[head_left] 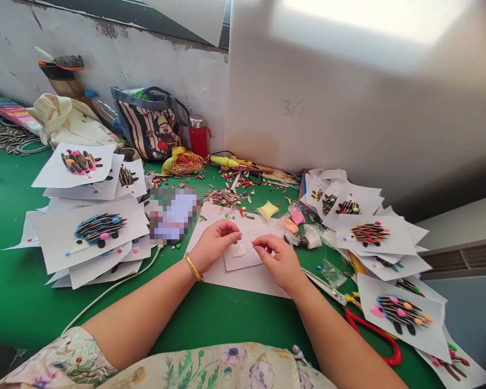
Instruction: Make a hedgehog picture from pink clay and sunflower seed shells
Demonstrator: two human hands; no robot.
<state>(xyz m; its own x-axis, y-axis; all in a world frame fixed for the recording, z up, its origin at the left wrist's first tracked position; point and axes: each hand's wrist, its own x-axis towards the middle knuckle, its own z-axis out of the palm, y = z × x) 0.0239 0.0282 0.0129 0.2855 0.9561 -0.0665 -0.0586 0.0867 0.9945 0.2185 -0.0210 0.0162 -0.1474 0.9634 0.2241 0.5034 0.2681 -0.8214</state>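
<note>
A small white card [237, 263] with a printed outline drawing lies on a larger white sheet [210, 267]. A flat white patch, like clay, [240, 250] sits on the left part of the drawing. My left hand [214, 246], with a gold bangle at its wrist, hovers over the card's left side, thumb and forefinger pinched together. Over the card's right side, my right hand [281, 263] also pinches, its fingertips facing the left ones. Whatever is between the fingers of either hand is too small to make out.
Stacked hedgehog cards stand left [60, 237] and right [392, 235]. Red-handled scissors [389, 346] lie beside my right forearm. Clay packets, including a yellow one [268, 209], sit behind the sheet near sunflower seeds [224, 198]. A phone [174, 216] and its cable are left.
</note>
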